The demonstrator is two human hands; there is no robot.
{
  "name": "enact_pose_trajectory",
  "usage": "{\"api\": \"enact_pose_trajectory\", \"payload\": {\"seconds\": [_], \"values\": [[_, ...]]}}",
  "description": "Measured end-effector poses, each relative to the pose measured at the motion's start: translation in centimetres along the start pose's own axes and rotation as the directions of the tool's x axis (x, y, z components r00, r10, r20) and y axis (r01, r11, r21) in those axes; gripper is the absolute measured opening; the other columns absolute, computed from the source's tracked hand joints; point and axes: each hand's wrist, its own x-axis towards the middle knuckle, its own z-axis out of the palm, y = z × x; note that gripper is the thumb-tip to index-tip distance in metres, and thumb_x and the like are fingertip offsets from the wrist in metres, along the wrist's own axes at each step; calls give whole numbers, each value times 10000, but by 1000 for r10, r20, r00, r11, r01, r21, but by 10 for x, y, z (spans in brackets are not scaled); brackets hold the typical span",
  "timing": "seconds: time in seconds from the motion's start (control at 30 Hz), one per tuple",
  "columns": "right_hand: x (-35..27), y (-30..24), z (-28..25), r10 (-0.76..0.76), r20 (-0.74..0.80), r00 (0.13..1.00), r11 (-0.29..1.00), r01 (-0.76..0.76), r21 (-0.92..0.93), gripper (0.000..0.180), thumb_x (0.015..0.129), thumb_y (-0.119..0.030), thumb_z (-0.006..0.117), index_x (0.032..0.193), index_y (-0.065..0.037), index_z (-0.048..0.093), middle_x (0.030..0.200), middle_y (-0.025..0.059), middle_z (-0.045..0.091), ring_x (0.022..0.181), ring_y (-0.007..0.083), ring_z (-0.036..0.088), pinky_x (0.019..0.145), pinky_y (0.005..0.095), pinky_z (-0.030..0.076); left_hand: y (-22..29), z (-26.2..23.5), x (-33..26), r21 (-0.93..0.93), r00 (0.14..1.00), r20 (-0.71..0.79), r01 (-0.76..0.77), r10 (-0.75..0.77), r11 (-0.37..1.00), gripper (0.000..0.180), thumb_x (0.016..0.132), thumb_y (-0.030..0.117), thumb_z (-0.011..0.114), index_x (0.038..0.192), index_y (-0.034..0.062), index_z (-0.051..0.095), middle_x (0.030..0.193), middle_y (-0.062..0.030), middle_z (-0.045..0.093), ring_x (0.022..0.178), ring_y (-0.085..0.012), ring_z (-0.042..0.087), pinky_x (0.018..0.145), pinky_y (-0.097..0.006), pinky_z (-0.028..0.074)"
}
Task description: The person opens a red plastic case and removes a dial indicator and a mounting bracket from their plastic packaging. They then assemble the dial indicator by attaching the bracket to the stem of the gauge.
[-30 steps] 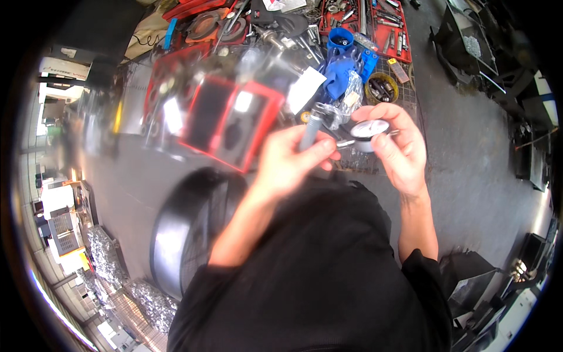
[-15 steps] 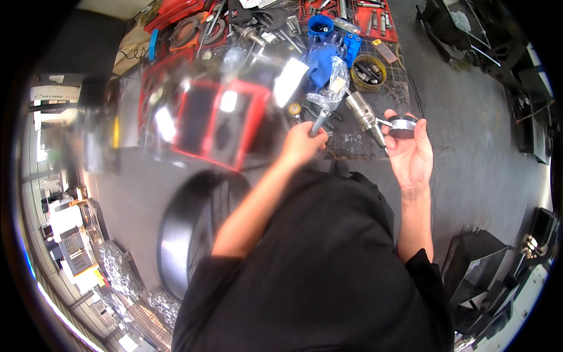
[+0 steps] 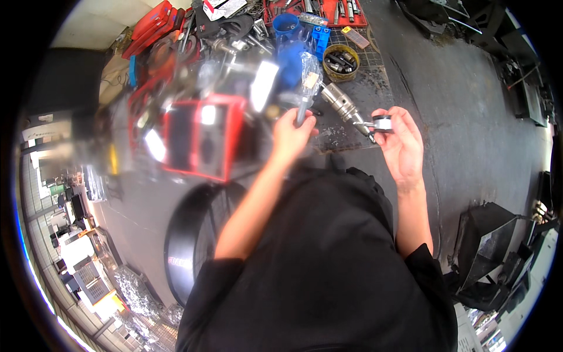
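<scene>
My left hand (image 3: pixel 291 136) is closed around a slim grey handle (image 3: pixel 302 112) at the near edge of the bench. The handle's upper end meets a clear plastic wrapping (image 3: pixel 310 75); whether the two are joined I cannot tell. In my right hand (image 3: pixel 403 144) is a round dial gauge (image 3: pixel 383 124), pinched between thumb and fingers and seen nearly edge-on. Its thin stem points left, toward the tip of a steel tool holder (image 3: pixel 343 105) that lies slanted on the bench; I cannot tell whether they touch.
A yellow-rimmed tub (image 3: pixel 341 63) of metal parts stands beyond the tool holder, near a blue cup (image 3: pixel 286 24). At left, an open red case (image 3: pixel 199 141) looks blurred. Behind it are stacked red boxes (image 3: pixel 153 26). A black curved rim (image 3: pixel 186 246) stands below the bench edge.
The view has shifted right, so the bench things appear further left. My right hand has turned, showing the dial gauge more edge-on. My left hand still grips the grey handle.
</scene>
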Motion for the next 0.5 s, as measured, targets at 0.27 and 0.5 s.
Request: {"api": "enact_pose_trajectory", "payload": {"seconds": [0.27, 0.5], "values": [[10, 17, 30, 75, 295, 953, 981, -18, -192, 495, 882, -57, 745, 1315, -46, 504, 1293, 119, 619, 1076, 143, 623, 940, 298, 515, 99, -16, -72, -236, 918, 389, 181, -77, 955, 414, 1015, 363, 638, 1191, -10, 679, 980, -109, 768, 774, -101, 713, 487, -166, 341], [9, 11, 71, 114, 319, 941, 987, -71, -143, 479, 931, -103, 716, 1346, -22, 493, 1322, 137, 599, 1067, 195, 653, 1007, 358, 528, 97, -23, -81, -459, 963, 268, 155, -31, 875, 178, 939, 82, 726, 1087, -14, 699, 987, -146, 761, 829, -137, 738, 543, -170, 447]]}}
